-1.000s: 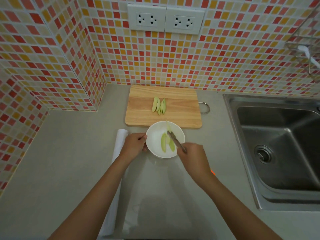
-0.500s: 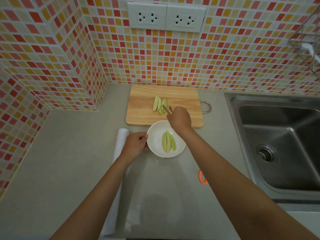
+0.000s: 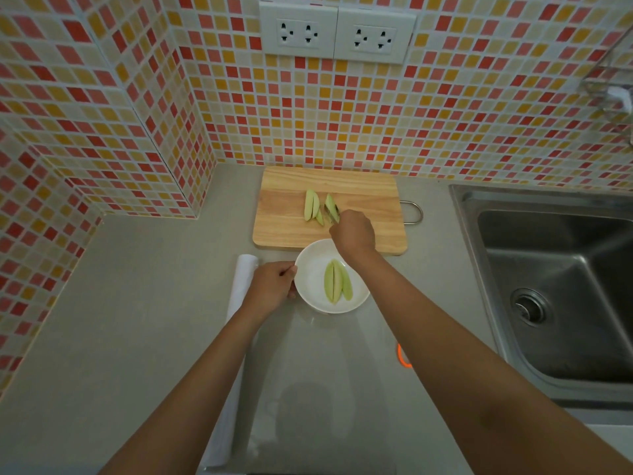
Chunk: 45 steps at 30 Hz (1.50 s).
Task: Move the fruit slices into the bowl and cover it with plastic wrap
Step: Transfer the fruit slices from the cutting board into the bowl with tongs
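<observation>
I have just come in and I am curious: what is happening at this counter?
A person is moving green fruit slices from the cutting board into the white bowl. The left hand holds the bowl's rim. The right hand grips tongs at the slices on the board. Some slices lie in the bowl, not yet covered.

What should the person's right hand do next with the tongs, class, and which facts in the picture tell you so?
Probably close the tongs on the rightmost slice and carry it to the bowl. The right hand holds them at the slices still on the cutting board, a few slices already lie in the bowl, and the left hand holds its rim.
</observation>
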Each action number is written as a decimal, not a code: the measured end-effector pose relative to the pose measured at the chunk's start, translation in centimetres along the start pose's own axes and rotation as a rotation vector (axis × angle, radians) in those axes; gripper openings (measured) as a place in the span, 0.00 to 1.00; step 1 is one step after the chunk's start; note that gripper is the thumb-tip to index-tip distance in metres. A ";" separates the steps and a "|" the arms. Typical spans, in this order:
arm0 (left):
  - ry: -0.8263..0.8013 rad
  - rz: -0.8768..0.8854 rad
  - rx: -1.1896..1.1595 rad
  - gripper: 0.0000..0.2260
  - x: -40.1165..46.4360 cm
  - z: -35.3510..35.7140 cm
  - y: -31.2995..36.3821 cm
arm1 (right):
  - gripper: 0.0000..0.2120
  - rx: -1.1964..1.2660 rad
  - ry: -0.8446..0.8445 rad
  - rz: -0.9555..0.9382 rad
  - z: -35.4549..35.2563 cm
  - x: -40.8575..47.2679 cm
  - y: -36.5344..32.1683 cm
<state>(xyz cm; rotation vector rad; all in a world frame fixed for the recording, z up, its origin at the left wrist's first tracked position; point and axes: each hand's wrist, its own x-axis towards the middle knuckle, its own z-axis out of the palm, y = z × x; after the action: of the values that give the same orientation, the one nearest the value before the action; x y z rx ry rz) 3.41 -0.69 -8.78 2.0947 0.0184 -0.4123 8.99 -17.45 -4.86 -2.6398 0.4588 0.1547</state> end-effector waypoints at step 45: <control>-0.007 -0.018 -0.007 0.13 0.2 -0.2 0.6 | 0.09 -0.094 -0.025 -0.072 0.5 -0.1 -1.6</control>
<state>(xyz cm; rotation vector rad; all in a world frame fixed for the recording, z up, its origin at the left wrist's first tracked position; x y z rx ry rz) 3.76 -0.88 -8.28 2.0870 0.0343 -0.4300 9.45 -15.82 -4.65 -2.7392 0.3555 0.1908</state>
